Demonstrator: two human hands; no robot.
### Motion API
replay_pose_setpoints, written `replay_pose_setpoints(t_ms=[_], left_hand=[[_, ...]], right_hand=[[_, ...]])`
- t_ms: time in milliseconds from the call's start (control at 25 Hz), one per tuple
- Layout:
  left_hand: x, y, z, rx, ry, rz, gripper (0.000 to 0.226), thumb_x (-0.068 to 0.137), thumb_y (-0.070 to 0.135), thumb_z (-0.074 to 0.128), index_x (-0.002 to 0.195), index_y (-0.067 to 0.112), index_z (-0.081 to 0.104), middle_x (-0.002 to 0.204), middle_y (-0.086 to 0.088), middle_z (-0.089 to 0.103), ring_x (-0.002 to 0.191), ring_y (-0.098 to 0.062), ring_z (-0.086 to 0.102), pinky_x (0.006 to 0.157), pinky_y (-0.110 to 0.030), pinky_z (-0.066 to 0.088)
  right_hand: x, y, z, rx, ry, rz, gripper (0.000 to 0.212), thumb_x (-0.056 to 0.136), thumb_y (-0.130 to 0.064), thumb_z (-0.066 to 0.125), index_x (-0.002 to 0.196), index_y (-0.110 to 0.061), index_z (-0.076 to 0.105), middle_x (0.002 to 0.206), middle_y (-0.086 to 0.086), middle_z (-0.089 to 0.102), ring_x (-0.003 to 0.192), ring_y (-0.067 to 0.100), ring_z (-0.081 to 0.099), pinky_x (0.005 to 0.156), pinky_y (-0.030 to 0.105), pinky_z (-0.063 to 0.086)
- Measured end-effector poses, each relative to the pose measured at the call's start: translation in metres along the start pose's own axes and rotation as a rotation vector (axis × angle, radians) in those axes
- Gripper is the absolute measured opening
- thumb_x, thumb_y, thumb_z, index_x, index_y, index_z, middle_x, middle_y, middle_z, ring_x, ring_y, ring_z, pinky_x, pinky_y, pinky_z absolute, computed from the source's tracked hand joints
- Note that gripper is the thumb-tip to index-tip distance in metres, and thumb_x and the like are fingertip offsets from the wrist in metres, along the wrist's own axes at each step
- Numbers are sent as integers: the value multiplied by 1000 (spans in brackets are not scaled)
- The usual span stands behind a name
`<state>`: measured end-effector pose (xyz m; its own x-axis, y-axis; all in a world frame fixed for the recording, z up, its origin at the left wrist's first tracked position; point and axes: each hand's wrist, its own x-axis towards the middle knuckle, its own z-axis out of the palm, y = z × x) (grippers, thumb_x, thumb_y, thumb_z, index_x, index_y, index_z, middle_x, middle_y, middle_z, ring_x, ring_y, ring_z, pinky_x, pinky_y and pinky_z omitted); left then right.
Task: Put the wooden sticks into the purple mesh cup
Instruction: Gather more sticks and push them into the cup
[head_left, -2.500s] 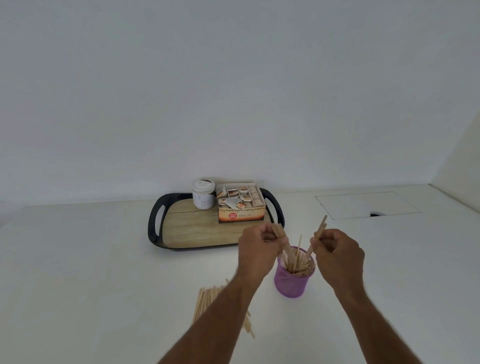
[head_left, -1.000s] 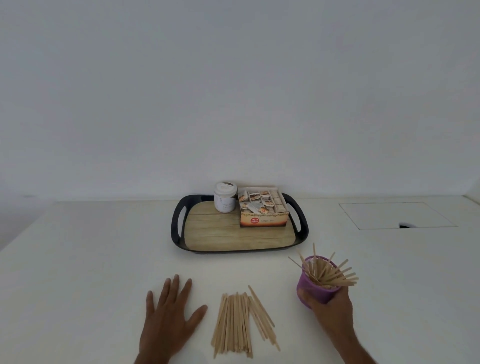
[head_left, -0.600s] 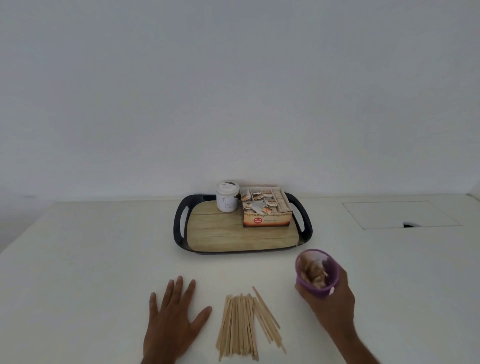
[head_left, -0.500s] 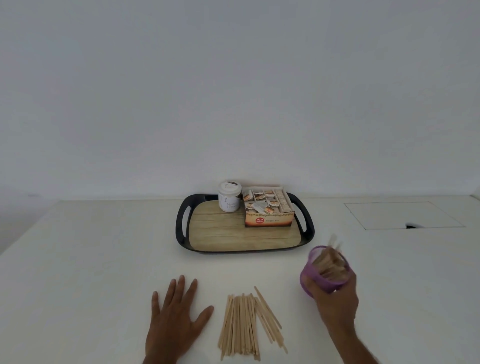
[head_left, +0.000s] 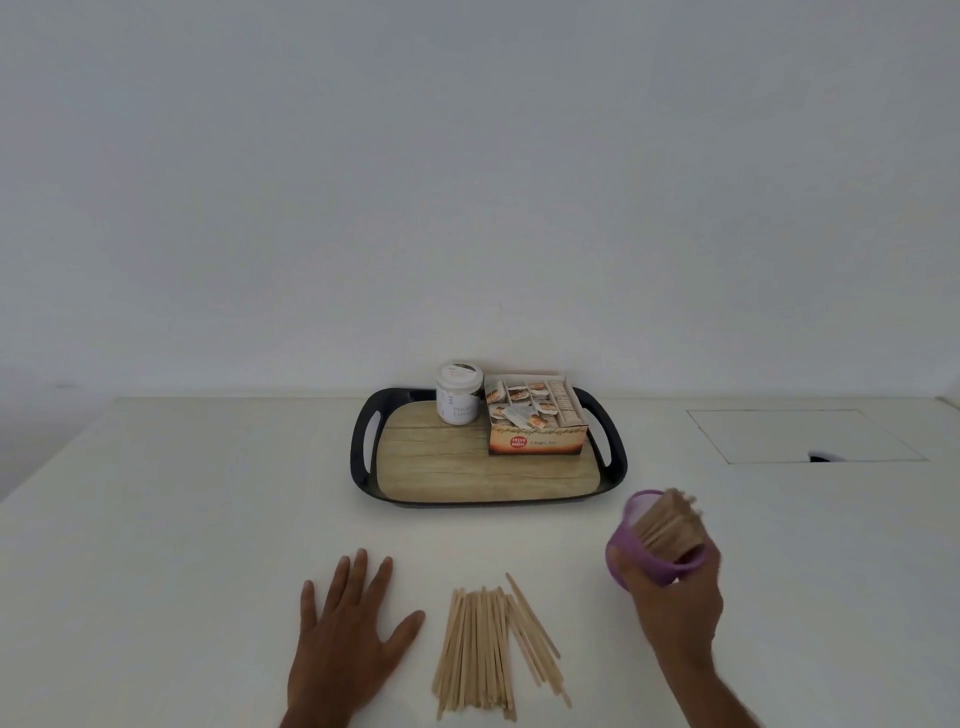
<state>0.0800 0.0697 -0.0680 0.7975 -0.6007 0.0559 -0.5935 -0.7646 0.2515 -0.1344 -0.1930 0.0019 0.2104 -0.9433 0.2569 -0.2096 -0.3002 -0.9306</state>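
My right hand (head_left: 678, 608) grips the purple mesh cup (head_left: 631, 553) from the near side and holds it tilted, at the right of the table. A bunch of wooden sticks (head_left: 667, 527) sits inside the cup, blurred by motion. A pile of loose wooden sticks (head_left: 491, 647) lies flat on the table near the front edge, between my hands. My left hand (head_left: 348, 639) rests palm down on the table with its fingers spread, just left of the pile, touching nothing else.
A black-rimmed tray (head_left: 363, 452) with a wood-pattern base stands behind the pile. It carries a white jar (head_left: 458, 394) and an open tea-bag box (head_left: 535, 423). A rectangular hatch (head_left: 800, 435) is set into the table at the far right.
Both hands earlier held sticks over the cup. Since then my left hand has settled flat on the table, and my right hand has taken the cup, tilted it and shifted it rightward, bunching the sticks.
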Motion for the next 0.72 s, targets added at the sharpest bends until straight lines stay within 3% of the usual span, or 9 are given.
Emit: replay_pose_setpoints(t_ms=[120,200,320,480,560,720], left_hand=[[1,0,-2,-19,11,-9,93,75,85,13,155,38,21,166,5,13,154,-15,7,122,-50,-1],[1,2,-2,5,-11,-4,93,76,85,11,156,39,16,167,6,9,154,-14,3,122,-50,-3],[1,1,-2,0,-1,-10,94,74,86,9,156,40,17,166,6,10,154,-14,4,122,-50,-2],[0,1,-2,20,-23,-9,93,75,85,9,156,40,13,167,7,6,154,-13,0,122,-49,-4],[1,1,-3,7,-19,-15,93,75,86,9,156,40,14,167,7,7,154,-13,1,122,-49,-4],[0,2,-3,5,-28,-12,92,76,85,11,156,40,14,167,6,6,154,-13,0,122,-49,-3]], right_hand=[[-1,6,-1,-54,-71,-89,94,45,-26,98,126,-18,50,115,-5,61,101,16,61,82,26,48],[2,4,-2,-13,26,-7,96,45,-29,97,126,-21,48,120,0,62,107,22,61,86,30,46],[0,6,-1,-95,-72,-130,97,42,-28,98,126,-18,50,115,-3,62,100,18,60,83,31,48],[3,3,-3,-44,4,-51,100,39,-37,97,125,-22,48,114,-1,63,101,24,62,83,31,47],[1,7,-3,-125,-86,-167,98,41,-29,99,125,-17,50,114,-4,61,100,17,60,83,28,46],[4,5,-5,-69,3,-74,100,40,-37,96,125,-22,46,118,1,63,105,24,62,85,29,46]])
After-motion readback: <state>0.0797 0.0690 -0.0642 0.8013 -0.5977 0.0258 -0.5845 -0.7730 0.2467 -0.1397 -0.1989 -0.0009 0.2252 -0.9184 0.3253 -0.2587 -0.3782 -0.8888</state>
